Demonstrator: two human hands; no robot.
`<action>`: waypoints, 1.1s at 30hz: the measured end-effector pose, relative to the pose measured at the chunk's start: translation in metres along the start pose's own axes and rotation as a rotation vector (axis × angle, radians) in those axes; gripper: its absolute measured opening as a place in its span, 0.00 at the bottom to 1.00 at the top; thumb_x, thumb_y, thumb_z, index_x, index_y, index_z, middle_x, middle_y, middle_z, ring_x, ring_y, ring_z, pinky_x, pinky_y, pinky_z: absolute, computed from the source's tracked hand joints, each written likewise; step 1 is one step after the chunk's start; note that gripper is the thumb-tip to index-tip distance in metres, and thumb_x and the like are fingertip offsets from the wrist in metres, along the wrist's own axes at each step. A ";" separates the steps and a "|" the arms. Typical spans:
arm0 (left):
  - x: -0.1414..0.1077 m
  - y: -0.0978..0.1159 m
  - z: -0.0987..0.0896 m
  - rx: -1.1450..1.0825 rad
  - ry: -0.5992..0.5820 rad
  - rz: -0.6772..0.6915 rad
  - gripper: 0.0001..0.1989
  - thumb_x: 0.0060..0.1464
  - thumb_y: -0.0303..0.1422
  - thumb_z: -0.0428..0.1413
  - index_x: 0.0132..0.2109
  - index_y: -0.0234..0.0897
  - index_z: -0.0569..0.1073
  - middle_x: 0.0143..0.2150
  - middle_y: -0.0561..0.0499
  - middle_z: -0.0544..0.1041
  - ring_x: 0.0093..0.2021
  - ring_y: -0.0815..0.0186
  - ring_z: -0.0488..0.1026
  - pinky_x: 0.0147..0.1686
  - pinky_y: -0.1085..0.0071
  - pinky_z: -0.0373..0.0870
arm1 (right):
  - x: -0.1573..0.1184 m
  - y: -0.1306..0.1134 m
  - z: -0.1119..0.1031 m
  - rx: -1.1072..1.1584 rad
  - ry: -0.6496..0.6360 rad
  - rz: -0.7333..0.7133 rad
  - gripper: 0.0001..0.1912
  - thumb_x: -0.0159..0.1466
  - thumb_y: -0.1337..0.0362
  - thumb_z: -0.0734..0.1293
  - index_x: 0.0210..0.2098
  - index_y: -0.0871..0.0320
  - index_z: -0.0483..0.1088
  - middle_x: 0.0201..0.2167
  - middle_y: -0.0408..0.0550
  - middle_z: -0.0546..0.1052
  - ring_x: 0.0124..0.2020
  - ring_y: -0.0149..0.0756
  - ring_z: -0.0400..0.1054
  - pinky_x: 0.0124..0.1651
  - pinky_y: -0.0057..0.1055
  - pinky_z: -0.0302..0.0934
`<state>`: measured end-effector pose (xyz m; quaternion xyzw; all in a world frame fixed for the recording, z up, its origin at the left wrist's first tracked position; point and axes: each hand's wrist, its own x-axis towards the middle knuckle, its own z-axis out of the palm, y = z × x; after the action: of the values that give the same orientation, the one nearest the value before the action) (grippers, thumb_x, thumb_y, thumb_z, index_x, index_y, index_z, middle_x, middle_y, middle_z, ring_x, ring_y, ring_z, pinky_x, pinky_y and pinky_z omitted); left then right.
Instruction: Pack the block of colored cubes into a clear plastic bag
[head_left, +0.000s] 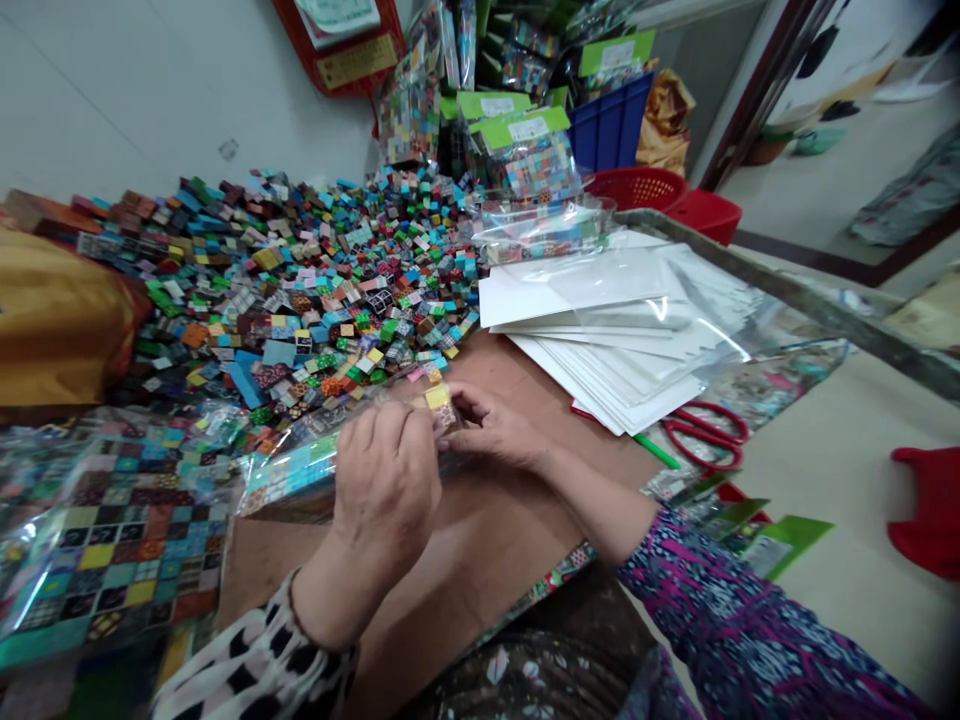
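Note:
A clear plastic bag point(296, 472) with rows of small patterned blocks lies along the brown board. My left hand point(386, 480) is closed over the bag, its fingers curled and their tips hidden from me. At the bag's right end, my right hand point(491, 430) pinches the end with thumb and fingers. Between the two hands show a yellow block point(437, 397) and a few patterned ones; I cannot tell whether these are inside the plastic. Just behind both hands spreads a big heap of loose colourful blocks point(322, 290).
White cards point(592, 300) in clear sleeves lie to the right, with red scissors point(705, 437) and a green pen point(656, 452) beside them. Filled bags point(112, 560) are on the left. Green-topped packs point(525, 150) and a blue bin point(611, 125) stand behind.

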<state>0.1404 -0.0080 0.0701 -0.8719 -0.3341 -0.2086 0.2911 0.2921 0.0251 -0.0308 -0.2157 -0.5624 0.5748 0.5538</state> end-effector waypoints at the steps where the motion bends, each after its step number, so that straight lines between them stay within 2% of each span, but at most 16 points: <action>1: 0.000 0.001 0.000 -0.003 0.004 -0.005 0.07 0.60 0.27 0.51 0.33 0.36 0.69 0.29 0.45 0.70 0.31 0.56 0.64 0.32 0.62 0.59 | 0.000 0.000 0.000 -0.010 0.002 -0.002 0.25 0.54 0.58 0.76 0.50 0.51 0.69 0.46 0.44 0.72 0.48 0.37 0.65 0.55 0.39 0.59; 7: -0.003 0.008 0.002 -0.005 0.056 -0.026 0.06 0.61 0.26 0.50 0.34 0.36 0.69 0.29 0.46 0.71 0.32 0.55 0.63 0.34 0.61 0.58 | -0.001 -0.001 -0.001 -0.067 0.014 0.001 0.25 0.55 0.55 0.76 0.49 0.52 0.69 0.46 0.45 0.72 0.47 0.38 0.65 0.55 0.40 0.59; 11: -0.005 0.012 0.003 -0.007 0.053 -0.064 0.07 0.61 0.27 0.50 0.34 0.37 0.70 0.29 0.45 0.71 0.33 0.55 0.63 0.35 0.60 0.58 | -0.001 -0.003 0.000 -0.102 0.029 0.016 0.26 0.54 0.52 0.75 0.49 0.51 0.69 0.46 0.45 0.72 0.48 0.39 0.65 0.54 0.40 0.60; 20: -0.007 0.016 0.009 -0.005 0.068 -0.061 0.06 0.61 0.26 0.51 0.36 0.35 0.71 0.30 0.45 0.72 0.34 0.55 0.63 0.36 0.61 0.59 | -0.001 0.000 -0.001 -0.138 0.035 -0.010 0.27 0.55 0.51 0.75 0.50 0.51 0.68 0.46 0.46 0.72 0.48 0.39 0.65 0.54 0.40 0.60; 26: -0.010 0.014 0.011 0.010 0.105 -0.078 0.03 0.60 0.27 0.53 0.38 0.36 0.71 0.32 0.45 0.73 0.36 0.55 0.66 0.38 0.61 0.60 | -0.002 0.001 -0.001 -0.112 0.025 0.007 0.29 0.54 0.50 0.75 0.51 0.51 0.68 0.48 0.46 0.73 0.51 0.41 0.66 0.57 0.44 0.60; 33: -0.013 0.014 0.014 -0.032 0.112 -0.104 0.01 0.60 0.27 0.54 0.38 0.36 0.70 0.32 0.45 0.74 0.35 0.55 0.67 0.36 0.60 0.64 | -0.006 -0.007 0.001 -0.025 0.014 0.045 0.30 0.55 0.55 0.75 0.56 0.49 0.68 0.58 0.46 0.71 0.60 0.42 0.62 0.66 0.47 0.51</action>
<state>0.1441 -0.0132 0.0473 -0.8449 -0.3586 -0.2772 0.2841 0.2959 0.0175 -0.0265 -0.2392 -0.5606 0.5787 0.5418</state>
